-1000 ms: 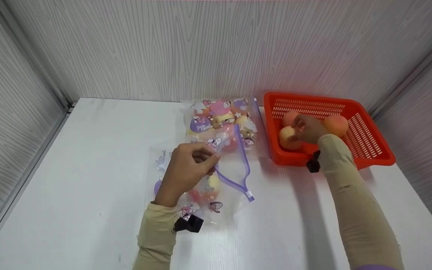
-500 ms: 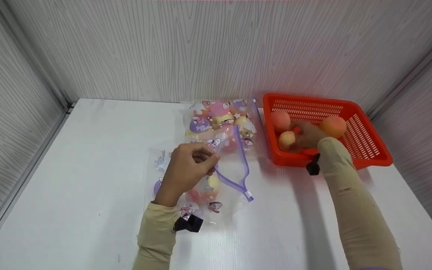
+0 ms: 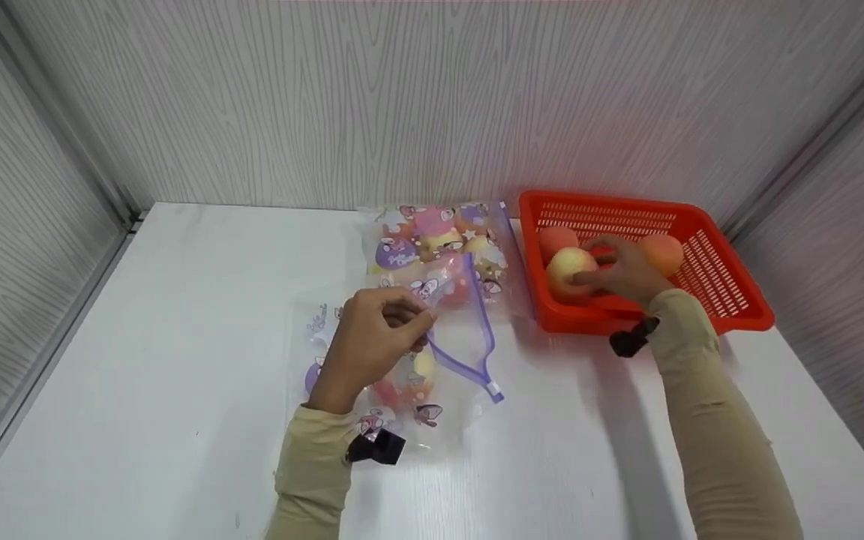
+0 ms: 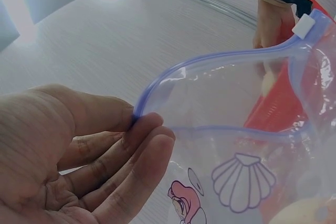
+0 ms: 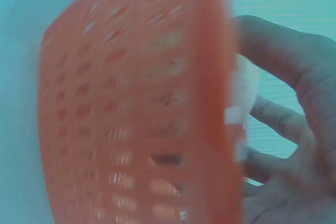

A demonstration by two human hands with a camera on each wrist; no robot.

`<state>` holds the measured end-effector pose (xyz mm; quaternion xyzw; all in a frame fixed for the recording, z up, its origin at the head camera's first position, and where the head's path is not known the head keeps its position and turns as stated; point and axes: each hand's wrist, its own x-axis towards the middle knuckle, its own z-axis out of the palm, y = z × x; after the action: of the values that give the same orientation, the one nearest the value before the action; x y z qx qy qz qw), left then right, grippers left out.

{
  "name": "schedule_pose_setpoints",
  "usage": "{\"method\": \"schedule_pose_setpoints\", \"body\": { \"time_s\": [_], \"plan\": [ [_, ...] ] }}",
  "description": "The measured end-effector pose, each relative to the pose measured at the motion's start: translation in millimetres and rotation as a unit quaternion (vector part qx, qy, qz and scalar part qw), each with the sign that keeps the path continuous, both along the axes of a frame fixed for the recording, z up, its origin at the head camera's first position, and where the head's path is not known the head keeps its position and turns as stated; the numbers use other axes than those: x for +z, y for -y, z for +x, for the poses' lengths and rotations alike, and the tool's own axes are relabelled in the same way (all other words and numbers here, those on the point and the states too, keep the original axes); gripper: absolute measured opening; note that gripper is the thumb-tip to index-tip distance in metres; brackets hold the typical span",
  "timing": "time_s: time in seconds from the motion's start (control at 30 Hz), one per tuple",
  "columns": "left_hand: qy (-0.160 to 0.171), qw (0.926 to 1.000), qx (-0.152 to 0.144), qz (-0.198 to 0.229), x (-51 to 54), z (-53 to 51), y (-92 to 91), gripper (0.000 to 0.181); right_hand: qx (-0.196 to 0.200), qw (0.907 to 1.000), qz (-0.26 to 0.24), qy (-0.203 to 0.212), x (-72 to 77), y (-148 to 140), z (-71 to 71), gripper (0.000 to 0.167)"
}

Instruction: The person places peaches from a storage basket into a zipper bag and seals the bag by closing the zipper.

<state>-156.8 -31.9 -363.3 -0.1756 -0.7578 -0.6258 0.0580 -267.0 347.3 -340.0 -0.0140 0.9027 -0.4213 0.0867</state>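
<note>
My left hand (image 3: pixel 372 345) pinches the purple zip edge of a clear, printed zip bag (image 4: pixel 226 145) between thumb and fingers, and its mouth gapes. Some fruit shows low in this bag. Over in the red basket, my right hand (image 3: pixel 623 274) holds a pale yellow peach (image 3: pixel 570 271), thumb and fingers curled at its right side. The right wrist view shows my thumb and fingers (image 5: pixel 283 124) around a pale edge of the peach, mostly hidden by the basket wall. A pink peach (image 3: pixel 556 240) lies behind it, and an orange-pink one (image 3: pixel 663 253) lies right of my hand.
The red basket (image 3: pixel 736 270) stands at the back right of the white table (image 3: pixel 177 337). Behind the held bag lies another printed zip bag (image 3: pixel 432 225), filled with several fruits. Pale wood-grain walls (image 3: pixel 327 97) enclose the table at the back and sides.
The pale peach has turned and looks larger, with my right hand's fingers now spread wider at its side. The pink peach shifted left, then settled behind it. My left hand has stayed still.
</note>
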Motion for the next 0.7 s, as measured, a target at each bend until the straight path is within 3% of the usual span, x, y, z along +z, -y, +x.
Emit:
{"method": "schedule_pose_setpoints", "body": {
  "time_s": [0.07, 0.13, 0.23, 0.37, 0.43, 0.5, 0.57, 0.7],
  "plan": [
    [0.001, 1.0000, 0.002, 0.000, -0.2, -0.1, -0.9, 0.007, -0.038, 0.9959, -0.081, -0.011, 0.6, 1.6, 6.5, 0.068],
    [0.002, 1.0000, 0.002, -0.001, 0.3, -0.3, -2.3, 0.006, -0.075, 0.9806, -0.180, -0.019, 1.0, 3.2, 13.7, 0.068],
    [0.003, 1.0000, 0.001, -0.004, 1.4, -0.5, -4.1, 0.007, -0.103, 0.9450, -0.309, -0.023, 3.7, 6.5, 26.5, 0.067],
    [0.003, 1.0000, 0.003, -0.008, 1.4, -0.8, -4.7, 0.007, -0.093, 0.8927, -0.441, -0.003, 6.6, 17.8, 43.6, 0.071],
    [0.003, 0.9999, 0.005, -0.009, 1.3, -0.5, -4.2, 0.007, -0.078, 0.8699, -0.487, -0.001, 6.6, 26.5, 51.3, 0.072],
    [0.003, 0.9999, 0.006, -0.010, 1.6, 0.1, -3.5, 0.008, -0.064, 0.8548, -0.515, -0.008, 5.0, 36.2, 58.6, 0.070],
    [0.003, 0.9999, 0.008, -0.010, 1.4, 0.7, -2.8, 0.008, -0.047, 0.8422, -0.537, -0.022, 2.3, 45.6, 65.2, 0.067],
    [0.000, 0.9999, 0.007, -0.008, 0.1, 1.4, -2.1, 0.009, -0.022, 0.8264, -0.561, -0.038, -4.6, 60.5, 75.1, 0.062]
  ]
}}
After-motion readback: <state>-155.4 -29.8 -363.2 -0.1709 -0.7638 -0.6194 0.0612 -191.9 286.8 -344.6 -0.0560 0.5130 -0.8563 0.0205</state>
